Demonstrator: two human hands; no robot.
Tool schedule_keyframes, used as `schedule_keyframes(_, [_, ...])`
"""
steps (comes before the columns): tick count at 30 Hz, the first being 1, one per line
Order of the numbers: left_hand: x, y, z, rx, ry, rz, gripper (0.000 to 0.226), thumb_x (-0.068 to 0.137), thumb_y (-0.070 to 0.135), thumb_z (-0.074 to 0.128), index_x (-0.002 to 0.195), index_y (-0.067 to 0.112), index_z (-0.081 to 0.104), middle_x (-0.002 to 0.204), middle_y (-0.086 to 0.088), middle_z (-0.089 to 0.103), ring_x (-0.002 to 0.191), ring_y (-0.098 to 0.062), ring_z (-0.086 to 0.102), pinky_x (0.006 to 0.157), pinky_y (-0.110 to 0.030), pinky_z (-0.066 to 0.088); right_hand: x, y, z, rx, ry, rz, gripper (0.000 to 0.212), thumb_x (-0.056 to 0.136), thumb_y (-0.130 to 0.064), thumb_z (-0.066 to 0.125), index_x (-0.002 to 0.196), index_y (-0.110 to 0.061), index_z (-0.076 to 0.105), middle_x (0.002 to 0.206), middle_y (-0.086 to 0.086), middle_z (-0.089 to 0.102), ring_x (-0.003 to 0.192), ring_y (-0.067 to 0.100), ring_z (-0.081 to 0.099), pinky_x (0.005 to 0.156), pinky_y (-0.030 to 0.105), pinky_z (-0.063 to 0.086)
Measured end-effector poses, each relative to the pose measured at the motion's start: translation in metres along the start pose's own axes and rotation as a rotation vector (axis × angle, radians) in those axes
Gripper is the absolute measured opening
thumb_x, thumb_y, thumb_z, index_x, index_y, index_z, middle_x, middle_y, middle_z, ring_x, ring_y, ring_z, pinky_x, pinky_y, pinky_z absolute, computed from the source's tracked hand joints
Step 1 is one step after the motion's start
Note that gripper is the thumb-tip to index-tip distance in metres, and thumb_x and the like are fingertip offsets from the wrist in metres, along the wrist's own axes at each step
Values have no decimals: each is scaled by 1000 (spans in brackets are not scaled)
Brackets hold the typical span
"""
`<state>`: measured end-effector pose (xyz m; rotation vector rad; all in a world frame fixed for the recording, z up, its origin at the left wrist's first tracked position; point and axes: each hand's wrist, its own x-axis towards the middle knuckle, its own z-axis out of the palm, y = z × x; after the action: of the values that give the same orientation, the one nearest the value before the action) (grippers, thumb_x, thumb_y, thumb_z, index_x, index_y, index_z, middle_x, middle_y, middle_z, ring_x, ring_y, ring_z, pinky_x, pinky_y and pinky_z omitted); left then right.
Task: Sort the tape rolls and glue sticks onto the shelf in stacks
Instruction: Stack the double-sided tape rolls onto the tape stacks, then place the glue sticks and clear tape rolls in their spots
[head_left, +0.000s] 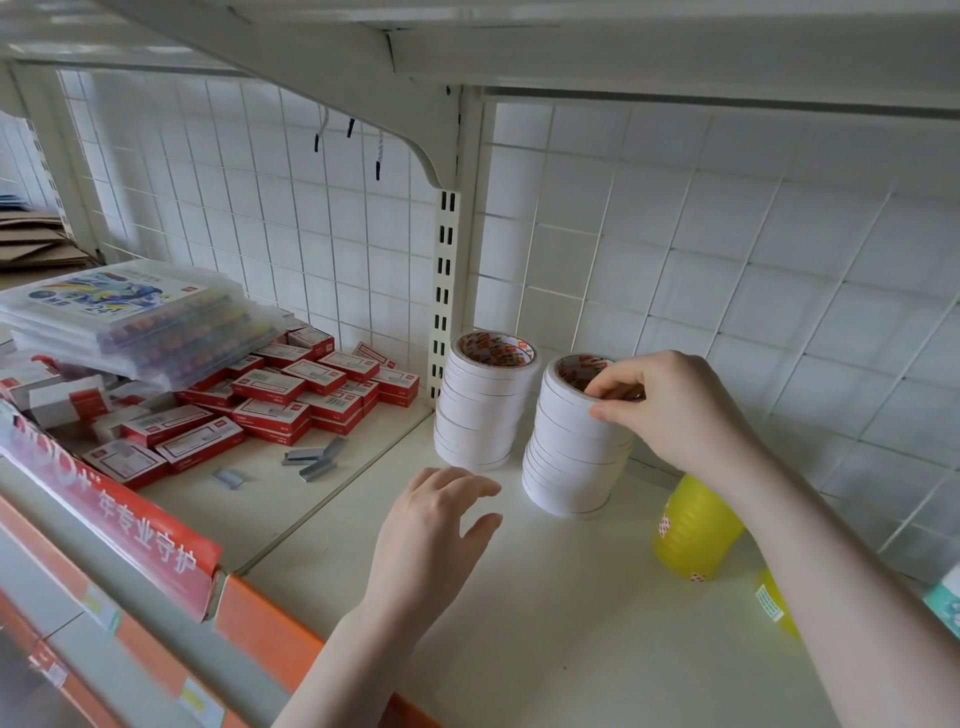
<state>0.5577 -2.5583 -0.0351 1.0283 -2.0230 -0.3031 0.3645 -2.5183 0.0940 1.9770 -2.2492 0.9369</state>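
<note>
Progress: two tall stacks of white tape rolls stand on the cream metal shelf (545, 597), the left stack (480, 405) against the slotted upright and the right stack (574, 441) at its 4 o'clock, slightly uneven. Right hand (670, 410) pinches the right stack's top roll; left hand (434, 530) hovers relaxed, holding nothing. Yellow plastic glue containers (693, 530) at the right stack's 4 o'clock lie unsorted.

- White wire grid (675, 249) backs the unit, pale wall behind.
- Slotted cream upright (445, 291) splits two bays.
- Upper shelf (623, 47) overhead on bracket (415, 140).
- Even, soft light.
</note>
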Motion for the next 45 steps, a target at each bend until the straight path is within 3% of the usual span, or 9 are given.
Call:
schedule_keyframes(6, [-2,0,-1,-13,-15,10,22,72,20,78,92,25,71,89,14,66,86,-8,57,70,-18,39,0,-1,0,15,2,0,14,77,-14,73,76,-28,71,74,-18,64,78,8,59,72,26,46])
schedule_keyframes(9, [-2,1,-1,-26,-26,10,22,73,21,78,93,25,71,90,14,65,87,-8,56,69,-19,39,1,0,1,16,1,-4,15,77,-14,72,75,-29,69,72,-19,63,75,2,57,67,19,42])
schedule_keyframes(12, [-1,2,-1,-28,-35,12,22,74,21,77,94,25,71,89,14,65,86,-8,56,69,-20,41,-1,0,2,1,32,-9,12,77,-16,73,83,-26,73,78,-15,65,81,10,59,71,22,43])
schedule_keyframes(15, [-1,3,-3,-12,-41,14,22,77,24,73,99,25,70,94,14,65,91,-9,56,72,-19,40,-8,3,2,-71,129,-64,20,80,-22,72,99,-22,73,89,-8,64,90,14,57,75,25,39])
schedule_keyframes(20, [-6,7,-9,26,-115,-13,30,87,34,61,116,26,61,114,15,59,107,-8,49,82,-20,40,-46,28,-12,-208,395,-70,14,85,-17,66,96,-11,72,96,6,68,92,29,59,75,27,33])
schedule_keyframes(26, [-25,37,-2,36,-100,-17,34,86,35,61,118,21,61,118,11,58,109,-14,49,82,-26,41,-134,69,-25,-352,498,44,21,78,-21,59,87,-6,71,84,12,69,76,35,64,69,39,49])
schedule_keyframes(32, [-62,103,26,23,-99,37,33,83,32,66,113,18,64,113,7,61,105,-19,54,81,-29,43,-242,125,-47,-466,512,194,31,78,-29,50,82,-5,70,77,14,67,70,35,65,63,42,51])
schedule_keyframes(45, [-184,380,146,-11,-127,127,32,79,26,72,109,14,67,110,-1,65,100,-27,58,82,-33,45,-443,302,-219,-520,592,286,13,73,-6,77,85,-3,70,82,14,69,71,37,64,65,44,53])
